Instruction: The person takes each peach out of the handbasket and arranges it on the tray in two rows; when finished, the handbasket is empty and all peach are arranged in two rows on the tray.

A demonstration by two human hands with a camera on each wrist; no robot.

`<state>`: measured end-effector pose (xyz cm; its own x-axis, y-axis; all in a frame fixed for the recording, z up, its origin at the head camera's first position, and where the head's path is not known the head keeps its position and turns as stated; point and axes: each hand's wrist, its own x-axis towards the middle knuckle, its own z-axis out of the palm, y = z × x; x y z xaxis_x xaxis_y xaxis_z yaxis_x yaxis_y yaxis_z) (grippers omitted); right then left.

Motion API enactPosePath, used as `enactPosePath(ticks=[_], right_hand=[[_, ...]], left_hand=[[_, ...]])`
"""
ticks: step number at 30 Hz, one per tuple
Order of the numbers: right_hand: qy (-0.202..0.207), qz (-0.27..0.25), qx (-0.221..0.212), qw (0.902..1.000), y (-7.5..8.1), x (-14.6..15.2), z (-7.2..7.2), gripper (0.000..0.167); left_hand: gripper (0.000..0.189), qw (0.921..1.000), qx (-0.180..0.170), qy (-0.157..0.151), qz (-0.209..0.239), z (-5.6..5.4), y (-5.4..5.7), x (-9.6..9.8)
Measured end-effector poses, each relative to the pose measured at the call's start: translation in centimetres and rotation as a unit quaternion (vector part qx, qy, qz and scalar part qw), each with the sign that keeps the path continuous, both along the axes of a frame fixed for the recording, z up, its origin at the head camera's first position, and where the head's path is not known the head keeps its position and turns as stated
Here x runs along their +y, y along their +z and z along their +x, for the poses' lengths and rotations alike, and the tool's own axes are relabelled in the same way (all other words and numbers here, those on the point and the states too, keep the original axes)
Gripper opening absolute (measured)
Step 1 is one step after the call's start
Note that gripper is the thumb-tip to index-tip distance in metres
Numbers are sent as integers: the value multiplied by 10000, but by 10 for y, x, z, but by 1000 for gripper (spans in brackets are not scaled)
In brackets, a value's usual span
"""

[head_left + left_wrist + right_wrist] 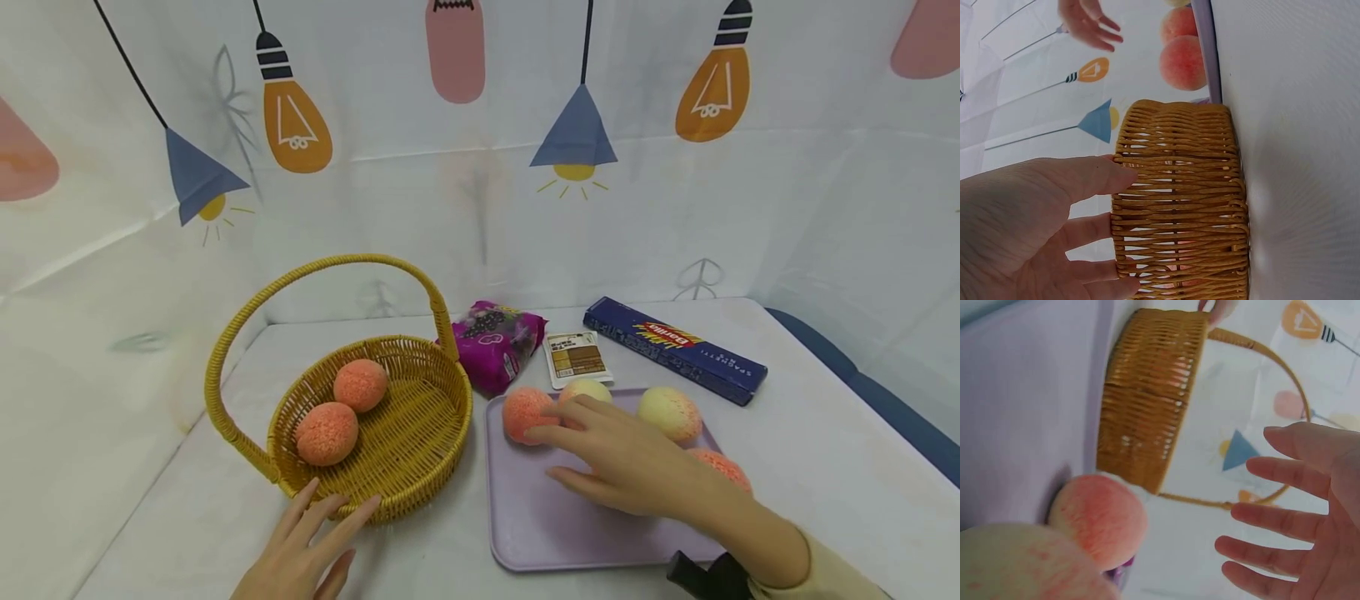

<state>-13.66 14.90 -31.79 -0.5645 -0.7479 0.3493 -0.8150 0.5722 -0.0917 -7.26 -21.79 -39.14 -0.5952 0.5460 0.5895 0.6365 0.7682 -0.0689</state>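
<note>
This looked like a small screened-off table setup; whether it stood in a home, a lab or an office could not be told. White cloth rose behind the table and along both sides, creased and printed with orange bulbs, blue lampshades and pink shapes, and it hid the room beyond. The table had a plain white top. The goods on it were of a household kind: a wicker basket, a lilac tray, peaches, a spaghetti box, a purple bag and a small packet.
</note>
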Motion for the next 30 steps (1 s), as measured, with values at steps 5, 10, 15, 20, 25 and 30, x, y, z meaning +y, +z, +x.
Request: enactPosePath(ticks=[5,10,15,20,25,30], right_hand=[[586,-118,370,9975,12,-17,-5,34],[736,-47,563,9957,23,-38,-9,37],[712,6,494,9962,30,-55,-15,36],[925,66,5,9957,34,-70,-25,34],[992,171,-731,9922,35,-85,-35,35],[783,318,-954,9918,34,-102,-45,36]], left_hand=[[50,10000,-27,28,26,-1,-1,1],[51,9999,-32,131,83,-1,-2,1],[50,9999,-30,118,122,-2,-2,1],[50,9999,-17,91,88,-3,-1,0],[49,9997,135,-122,145,-3,-2,0],[48,9993,219,-250,184,-3,-4,0]])
